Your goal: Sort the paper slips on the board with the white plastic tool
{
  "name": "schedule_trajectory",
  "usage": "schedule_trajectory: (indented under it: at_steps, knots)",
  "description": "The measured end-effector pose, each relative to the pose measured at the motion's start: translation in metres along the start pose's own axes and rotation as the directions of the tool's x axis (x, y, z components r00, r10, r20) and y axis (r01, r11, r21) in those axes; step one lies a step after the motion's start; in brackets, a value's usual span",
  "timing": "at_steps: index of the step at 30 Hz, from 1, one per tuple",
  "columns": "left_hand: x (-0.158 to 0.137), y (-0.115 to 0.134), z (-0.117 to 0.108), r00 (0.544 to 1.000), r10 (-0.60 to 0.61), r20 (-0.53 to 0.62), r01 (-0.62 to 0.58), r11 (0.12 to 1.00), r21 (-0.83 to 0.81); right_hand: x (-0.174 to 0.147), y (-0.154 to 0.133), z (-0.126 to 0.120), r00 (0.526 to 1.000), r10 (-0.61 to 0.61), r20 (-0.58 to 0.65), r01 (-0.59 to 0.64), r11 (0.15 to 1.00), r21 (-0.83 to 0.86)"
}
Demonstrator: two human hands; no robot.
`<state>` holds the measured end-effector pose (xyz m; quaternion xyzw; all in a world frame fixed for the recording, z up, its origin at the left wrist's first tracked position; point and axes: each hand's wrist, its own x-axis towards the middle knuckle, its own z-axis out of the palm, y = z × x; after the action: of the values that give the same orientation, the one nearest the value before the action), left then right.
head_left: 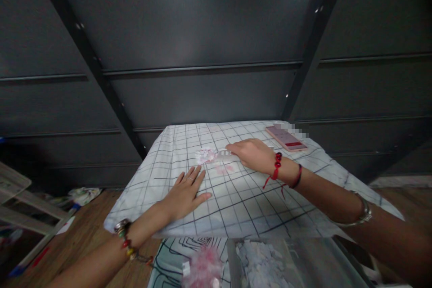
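Observation:
My left hand (185, 197) lies flat on the white grid-patterned cloth (168, 150), palm down with its fingers spread. My right hand (254, 154) is closed in a pinch on the end of a flat whitish strip (224, 153), whose exact kind I cannot make out. Touching the strip's left end is a crinkled, shiny white-and-pink piece (206, 155), just beyond my left fingertips. A faint pink patch (224, 169) shows on the cloth below the strip.
A pink phone (286, 138) rests at the back right of the cloth. Nearest me are a fluffy pink bundle (204, 265) and a clear box (232, 261) holding many pale pieces (261, 263). A dark panelled wall (202, 99) rises behind; a pale frame (30, 213) stands left.

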<state>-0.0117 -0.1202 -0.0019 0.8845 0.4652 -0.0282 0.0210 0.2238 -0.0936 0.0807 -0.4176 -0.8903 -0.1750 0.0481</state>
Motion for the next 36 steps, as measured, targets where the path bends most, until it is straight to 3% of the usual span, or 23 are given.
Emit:
schedule_trajectory:
  at_steps: [36]
  knots:
    - [-0.001,0.001,0.002,0.999,-0.002,-0.036,0.001,1.000,-0.020,0.003,-0.007,-0.003,0.997,-0.045,-0.055,0.044,0.999,-0.016]
